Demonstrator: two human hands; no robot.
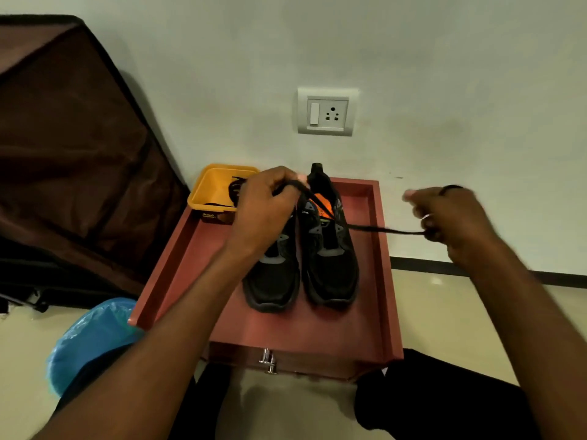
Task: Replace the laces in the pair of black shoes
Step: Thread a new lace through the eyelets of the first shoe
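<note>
Two black shoes [301, 258] stand side by side, toes toward the person, on a red desk [317, 328] with raised edges. One black lace [381, 229] runs from the right shoe's eyelets out to each hand. The left hand [263, 211] pinches one end above the shoes; the right hand [444, 217], blurred, grips the other end, pulled taut out past the desk's right side. Another lace lies in a yellow tub [216, 185] at the back left corner.

Risks, as I judge them: a hard sideways pull could tip or drag the right shoe, and uneven pulling could leave one end too short or slip it out of an eyelet.
</note>
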